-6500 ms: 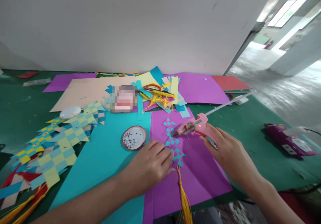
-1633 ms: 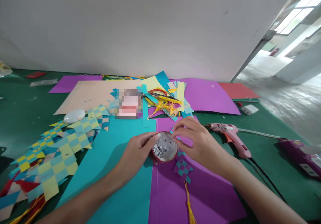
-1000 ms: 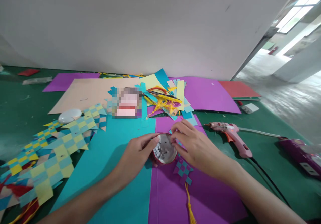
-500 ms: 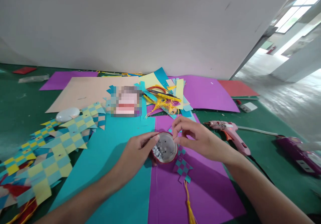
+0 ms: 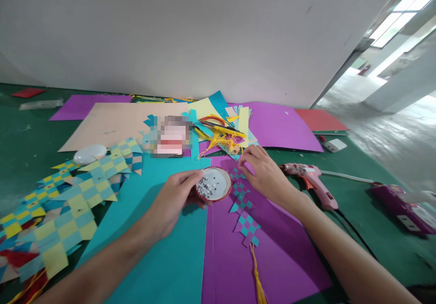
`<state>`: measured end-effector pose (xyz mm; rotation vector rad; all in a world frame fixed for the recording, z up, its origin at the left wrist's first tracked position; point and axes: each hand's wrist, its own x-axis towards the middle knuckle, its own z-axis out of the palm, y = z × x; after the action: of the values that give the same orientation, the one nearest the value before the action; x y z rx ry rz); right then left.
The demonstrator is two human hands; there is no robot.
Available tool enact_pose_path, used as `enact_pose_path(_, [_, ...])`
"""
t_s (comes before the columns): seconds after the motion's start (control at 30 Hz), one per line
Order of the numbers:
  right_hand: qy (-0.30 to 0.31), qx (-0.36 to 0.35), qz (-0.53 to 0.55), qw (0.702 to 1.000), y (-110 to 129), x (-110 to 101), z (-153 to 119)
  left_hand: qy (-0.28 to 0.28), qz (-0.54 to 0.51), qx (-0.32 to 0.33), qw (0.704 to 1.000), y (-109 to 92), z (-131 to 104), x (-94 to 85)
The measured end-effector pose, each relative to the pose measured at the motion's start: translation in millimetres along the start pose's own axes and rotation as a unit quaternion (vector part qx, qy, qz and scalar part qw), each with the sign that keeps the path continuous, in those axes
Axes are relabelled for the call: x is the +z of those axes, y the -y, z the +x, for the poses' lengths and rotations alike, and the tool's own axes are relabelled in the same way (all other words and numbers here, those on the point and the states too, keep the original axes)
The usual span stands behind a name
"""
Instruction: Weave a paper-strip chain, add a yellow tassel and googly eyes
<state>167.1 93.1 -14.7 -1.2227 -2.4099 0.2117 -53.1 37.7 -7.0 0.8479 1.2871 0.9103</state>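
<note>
My left hand (image 5: 179, 192) grips the left edge of a shallow round dish (image 5: 215, 186) with a red rim and pale inside. Small silvery bead-like bits (image 5: 206, 188) lie scattered in it, mostly on the left. My right hand (image 5: 265, 172) is closed in a pinch at the top of a purple and teal woven paper strip (image 5: 247, 226); anything between the fingertips is too small to see. The strip runs down the purple sheet (image 5: 231, 272) and ends in a yellow tassel (image 5: 258, 276). Whether the fingertips touch the strip, I cannot tell.
A pink glue gun (image 5: 315, 181) and a purple power strip (image 5: 405, 206) lie at the right. Woven paper pieces (image 5: 71, 222) pile up at the left beside a white mouse-shaped object (image 5: 90, 154). Scissors, yellow threads (image 5: 223, 141) and paper scraps sit at the back, before a wall.
The dish in my left hand has moved left and slightly up, uncovering more of the woven strip. My right hand has left the dish's edge for the strip's upper end.
</note>
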Motion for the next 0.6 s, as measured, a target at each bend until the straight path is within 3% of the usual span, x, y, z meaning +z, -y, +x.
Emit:
enact_pose_path(0.33, [0.026,-0.044,-0.062,0.997,-2.2,10.0,1.2,0.015,-0.008,0.0,1.0,3.9,0.6,-1.0])
enact_pose_path(0.6, [0.01,-0.047,-0.061,0.997,1.7,-2.9,-2.7,0.008,-0.007,-0.007,1.0,1.2,-0.8,0.6])
